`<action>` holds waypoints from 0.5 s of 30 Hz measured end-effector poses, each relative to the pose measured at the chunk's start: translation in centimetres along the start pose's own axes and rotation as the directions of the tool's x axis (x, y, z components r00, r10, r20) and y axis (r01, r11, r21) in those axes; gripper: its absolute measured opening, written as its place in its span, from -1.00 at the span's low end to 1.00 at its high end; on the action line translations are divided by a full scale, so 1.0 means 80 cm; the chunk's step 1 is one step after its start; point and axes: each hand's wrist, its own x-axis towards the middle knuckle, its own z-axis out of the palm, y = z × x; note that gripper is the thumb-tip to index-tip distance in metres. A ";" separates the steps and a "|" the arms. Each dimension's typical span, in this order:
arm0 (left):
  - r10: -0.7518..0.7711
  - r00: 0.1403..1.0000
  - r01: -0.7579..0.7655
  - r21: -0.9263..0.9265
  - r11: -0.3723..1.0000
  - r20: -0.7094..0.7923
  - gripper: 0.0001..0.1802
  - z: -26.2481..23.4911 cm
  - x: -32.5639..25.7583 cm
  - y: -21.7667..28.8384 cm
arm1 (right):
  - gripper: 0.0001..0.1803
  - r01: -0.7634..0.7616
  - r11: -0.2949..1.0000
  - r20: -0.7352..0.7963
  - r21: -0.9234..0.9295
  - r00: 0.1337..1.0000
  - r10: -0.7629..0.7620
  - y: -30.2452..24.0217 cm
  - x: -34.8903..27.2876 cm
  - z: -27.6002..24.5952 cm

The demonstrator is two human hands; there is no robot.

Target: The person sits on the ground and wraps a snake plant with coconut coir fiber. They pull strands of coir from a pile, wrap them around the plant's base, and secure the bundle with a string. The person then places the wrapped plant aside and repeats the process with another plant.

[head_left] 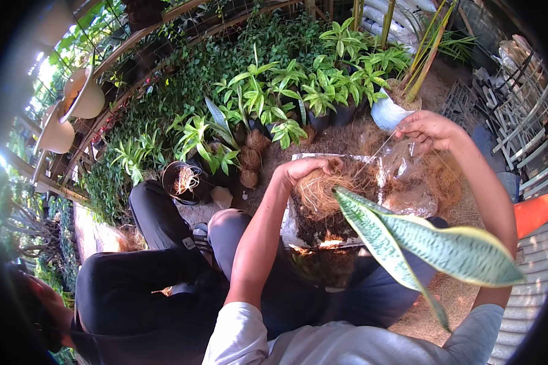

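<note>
your left hand [304, 168] is curled, fingers bent down into a tangled clump of dry, golden-brown coconut fibre [326, 191], gripping the stringy mass from above. that fibre sits at the mouth of a crinkly clear plastic bag [408, 182], which lies open on your lap with dark, crumbly soil [313, 228] at its near end. your right hand [429, 129], beyond the far right corner of the bag, is pinched narrowly on the bag's thin upper edge, lifting it. the fibre clump lies just under your left hand and well apart from your right.

a stiff, sword-shaped snake plant leaf [432, 243], mottled green with pale yellow edges, crosses in front of the bag on its near right side. past the bag, on the far side, stand glossy green leafy plants in black plastic pots [323, 97]. to the left of the bag, three round brown fibre balls [249, 159] lie on sandy ground, and a person in black trousers [158, 243] sits further left.
</note>
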 end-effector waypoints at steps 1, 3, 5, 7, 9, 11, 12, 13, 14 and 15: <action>-0.042 0.999 0.042 0.020 0.999 -0.009 -0.42 -0.002 -0.005 0.004 | -0.79 0.020 1.000 -0.019 -0.008 1.000 -0.020 -0.005 -0.004 0.001; -0.098 0.994 0.101 0.080 0.992 -0.045 -0.46 -0.003 -0.008 0.010 | -0.80 0.062 0.998 -0.052 -0.021 0.997 -0.063 -0.016 -0.007 0.002; -0.121 0.988 0.136 0.158 0.978 -0.100 -0.52 -0.005 -0.009 0.014 | -0.81 0.107 0.994 -0.082 -0.030 0.991 -0.109 -0.028 -0.008 0.008; 0.019 0.994 0.020 0.360 0.933 -0.105 -0.60 -0.009 -0.008 0.014 | -0.82 0.129 0.987 -0.148 -0.098 0.979 -0.142 -0.046 -0.007 0.024; 0.108 0.990 -0.048 0.497 0.866 -0.093 -0.66 -0.016 -0.005 0.014 | -0.82 0.145 0.983 -0.175 -0.114 0.971 -0.164 -0.063 -0.003 0.033; 0.137 0.987 -0.065 0.568 0.820 -0.085 -0.71 -0.024 -0.003 0.010 | -0.79 0.178 0.977 -0.198 -0.117 0.960 -0.199 -0.074 -0.006 0.046; 0.169 0.981 -0.081 0.586 0.806 -0.097 -0.72 -0.026 -0.007 0.012 | -0.78 0.204 0.973 -0.189 -0.108 0.957 -0.222 -0.078 -0.005 0.051; 0.201 0.974 -0.097 0.604 0.791 -0.106 -0.73 -0.030 -0.012 0.015 | -0.77 0.230 0.968 -0.182 -0.098 0.952 -0.244 -0.081 -0.004 0.056; 0.233 0.966 -0.113 0.622 0.775 -0.114 -0.74 -0.033 -0.017 0.017 | -0.74 0.248 0.964 -0.171 -0.091 0.950 -0.260 -0.085 -0.005 0.060; 0.239 0.947 -0.065 0.603 0.795 -0.213 -0.75 -0.034 -0.019 0.020 | -0.74 0.270 0.957 -0.160 -0.109 0.945 -0.285 -0.090 -0.010 0.063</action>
